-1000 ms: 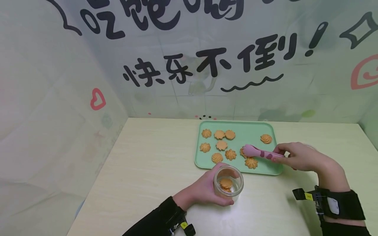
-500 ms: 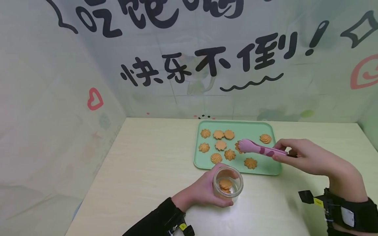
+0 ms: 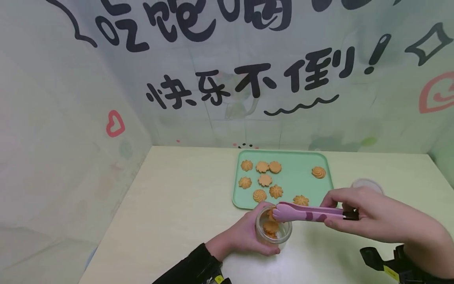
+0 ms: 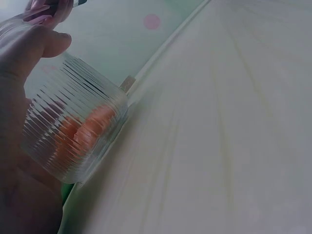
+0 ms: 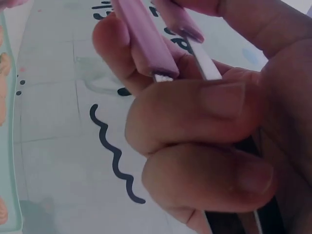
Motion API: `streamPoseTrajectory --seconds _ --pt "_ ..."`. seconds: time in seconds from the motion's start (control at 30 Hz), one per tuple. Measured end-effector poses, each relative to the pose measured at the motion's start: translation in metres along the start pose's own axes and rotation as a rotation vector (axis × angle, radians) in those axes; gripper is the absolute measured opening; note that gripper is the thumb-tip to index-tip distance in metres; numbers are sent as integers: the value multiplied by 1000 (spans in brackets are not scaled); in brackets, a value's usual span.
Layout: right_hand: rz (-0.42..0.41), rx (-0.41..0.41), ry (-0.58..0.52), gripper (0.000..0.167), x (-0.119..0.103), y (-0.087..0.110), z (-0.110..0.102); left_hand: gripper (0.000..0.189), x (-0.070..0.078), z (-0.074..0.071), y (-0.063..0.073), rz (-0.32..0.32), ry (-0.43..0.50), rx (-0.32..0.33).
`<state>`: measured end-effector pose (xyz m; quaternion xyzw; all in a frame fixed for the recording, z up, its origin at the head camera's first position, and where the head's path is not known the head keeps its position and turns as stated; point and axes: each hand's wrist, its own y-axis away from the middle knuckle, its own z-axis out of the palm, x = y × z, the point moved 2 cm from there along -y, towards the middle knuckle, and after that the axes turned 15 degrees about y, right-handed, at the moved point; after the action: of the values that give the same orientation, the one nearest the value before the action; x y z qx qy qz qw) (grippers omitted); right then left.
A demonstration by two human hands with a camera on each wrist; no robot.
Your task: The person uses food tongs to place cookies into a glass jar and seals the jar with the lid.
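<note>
My left hand [image 3: 241, 234] grips a clear glass jar [image 3: 288, 233] around its side, in front of the tray. Cookies [image 3: 271, 227] lie in its bottom; the ribbed jar wall [image 4: 73, 122] shows them orange in the left wrist view. Pink tongs [image 3: 305, 214] are held in my right hand [image 3: 372, 213], their tips over the jar's mouth. A cookie [image 3: 271, 214] shows at the tips, partly hidden by them. In the right wrist view, curled fingers [image 5: 195, 117] wrap the tongs' handles [image 5: 146, 39].
Behind the jar lies a green tray [image 3: 298, 163] with several flower-shaped and swirled cookies [image 3: 276, 191]. A pale round object [image 3: 367, 184] sits right of the tray, partly behind my right hand. A printed sheet [image 3: 198, 126] hangs along the table's back edge.
The tongs picked up a cookie from the tray's front middle, and my right hand carried it left and toward me, over the jar. My left hand and the jar stayed in place.
</note>
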<state>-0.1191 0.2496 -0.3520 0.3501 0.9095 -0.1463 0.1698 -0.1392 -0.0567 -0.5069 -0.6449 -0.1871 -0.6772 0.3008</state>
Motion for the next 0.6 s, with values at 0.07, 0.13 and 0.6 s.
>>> streamPoseTrajectory --seconds 0.07,0.13,0.6 --pt "16 -31 -17 22 -5 1 4 89 -1 2 1 -12 28 -4" --pt "35 -54 -30 18 -9 0 7 89 -2 3 3 -8 43 -12" --pt "66 -34 103 15 -25 -10 12 91 2 2 1 24 24 -16"
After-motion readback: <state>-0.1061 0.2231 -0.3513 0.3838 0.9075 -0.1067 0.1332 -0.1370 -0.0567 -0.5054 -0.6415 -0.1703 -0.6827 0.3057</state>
